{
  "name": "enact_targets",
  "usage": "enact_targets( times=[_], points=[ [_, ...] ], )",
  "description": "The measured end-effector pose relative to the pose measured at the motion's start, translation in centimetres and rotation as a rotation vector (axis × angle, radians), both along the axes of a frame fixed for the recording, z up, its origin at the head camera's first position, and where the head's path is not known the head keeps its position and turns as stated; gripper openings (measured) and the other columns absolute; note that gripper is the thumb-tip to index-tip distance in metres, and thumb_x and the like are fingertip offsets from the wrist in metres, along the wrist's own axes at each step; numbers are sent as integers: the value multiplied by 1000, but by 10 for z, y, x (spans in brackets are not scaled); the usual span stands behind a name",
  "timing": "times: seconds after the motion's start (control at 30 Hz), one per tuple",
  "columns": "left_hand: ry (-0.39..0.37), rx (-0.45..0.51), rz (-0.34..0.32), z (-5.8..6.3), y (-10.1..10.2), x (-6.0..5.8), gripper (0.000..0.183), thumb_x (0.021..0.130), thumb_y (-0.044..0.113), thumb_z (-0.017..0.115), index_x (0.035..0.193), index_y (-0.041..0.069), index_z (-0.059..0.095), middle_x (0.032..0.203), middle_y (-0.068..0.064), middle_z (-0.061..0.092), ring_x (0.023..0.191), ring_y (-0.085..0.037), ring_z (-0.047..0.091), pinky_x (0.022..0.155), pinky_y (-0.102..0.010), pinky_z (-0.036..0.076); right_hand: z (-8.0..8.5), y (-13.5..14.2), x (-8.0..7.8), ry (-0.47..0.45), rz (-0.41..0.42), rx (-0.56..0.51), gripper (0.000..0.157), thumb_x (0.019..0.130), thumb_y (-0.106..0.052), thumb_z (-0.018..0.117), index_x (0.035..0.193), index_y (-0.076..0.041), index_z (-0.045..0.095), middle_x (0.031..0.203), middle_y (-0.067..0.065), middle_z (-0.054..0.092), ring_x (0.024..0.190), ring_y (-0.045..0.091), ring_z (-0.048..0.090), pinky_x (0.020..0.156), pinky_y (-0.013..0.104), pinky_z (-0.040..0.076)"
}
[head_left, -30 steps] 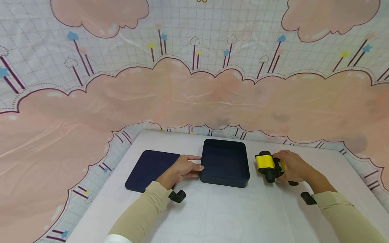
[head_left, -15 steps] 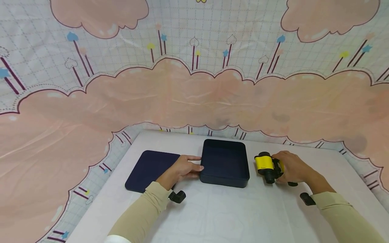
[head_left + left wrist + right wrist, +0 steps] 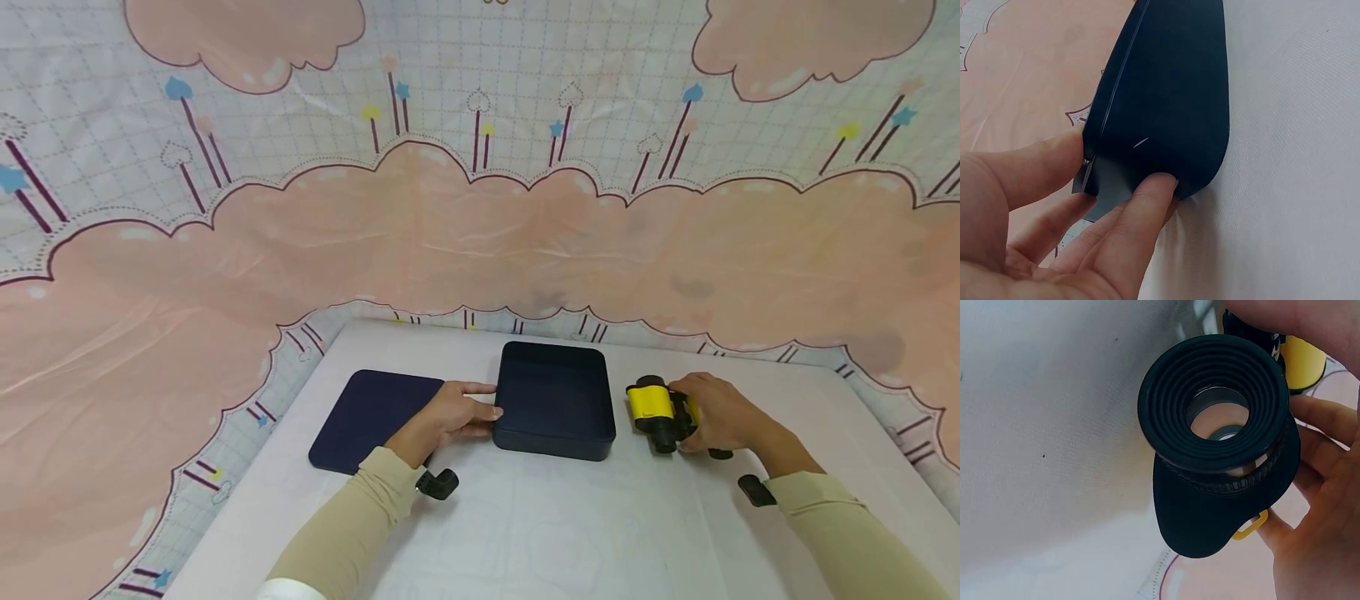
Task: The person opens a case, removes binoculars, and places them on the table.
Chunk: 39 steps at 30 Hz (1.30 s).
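A dark navy box [image 3: 551, 444] with no cover on it stands at the middle of the table, its inside bare. My left hand [image 3: 453, 412] reaches to its left side, and the fingertips [image 3: 1159, 184] press on the wall and at the rim. Part of the flat navy lid [image 3: 367, 421] lies under that forearm, left of the box. Right of the box, my right hand [image 3: 723, 408] grips a pair of yellow and black binoculars [image 3: 651, 402] around one barrel. In the right wrist view a ribbed black eyecup [image 3: 1166, 394] faces the camera, with fingers curling behind the body.
A white cloth covers the table [image 3: 540, 533]. Behind it hangs a sheet [image 3: 480, 233] printed with pink clouds, which also drops along the left side. Small black cameras [image 3: 437, 484] are worn at both wrists.
My right hand has shifted very slightly left with the binoculars, a little closer to the box. The left hand stays at the box wall, and the lid has not moved.
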<state>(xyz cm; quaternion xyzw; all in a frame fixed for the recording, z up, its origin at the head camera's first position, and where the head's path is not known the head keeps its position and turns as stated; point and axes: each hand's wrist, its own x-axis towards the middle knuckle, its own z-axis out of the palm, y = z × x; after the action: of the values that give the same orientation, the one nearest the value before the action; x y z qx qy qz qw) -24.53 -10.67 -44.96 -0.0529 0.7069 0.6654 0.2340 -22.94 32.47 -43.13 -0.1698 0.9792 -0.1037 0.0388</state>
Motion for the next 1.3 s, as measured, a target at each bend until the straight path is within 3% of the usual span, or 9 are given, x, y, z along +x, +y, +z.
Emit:
enact_targets(
  times=[0.6,0.87,1.1,1.3],
  points=[
    [3,12,-14,1,-2,0,58,89,-4,77,144,5,61,128,-22,71,95,-20,75,94,-47,62,-1,-3,5,2,1,-15,94,64,-33,99,140,5,57,139,27,60,126,48,54,106,70,46],
    [9,0,-25,0,-3,-2,58,90,-4,76,145,4,61,131,-23,69,98,-22,75,94,-46,62,-3,-2,6,-59,-45,-58,98,66,-34,99,145,3,53,147,31,52,133,51,47,109,73,41],
    [22,-27,-49,3,-2,-1,58,90,-3,76,145,3,60,135,-24,67,100,-23,75,94,-45,62,-5,0,8,-85,-86,-34,104,67,-40,98,149,1,50,154,36,42,139,56,40,110,76,37],
    [44,-76,-82,1,-5,2,59,89,-2,76,145,2,58,126,-21,71,99,-22,75,94,-43,62,-6,2,11,-62,-59,-32,104,66,-44,98,149,0,52,157,37,39,142,58,34,111,79,33]
  ],
)
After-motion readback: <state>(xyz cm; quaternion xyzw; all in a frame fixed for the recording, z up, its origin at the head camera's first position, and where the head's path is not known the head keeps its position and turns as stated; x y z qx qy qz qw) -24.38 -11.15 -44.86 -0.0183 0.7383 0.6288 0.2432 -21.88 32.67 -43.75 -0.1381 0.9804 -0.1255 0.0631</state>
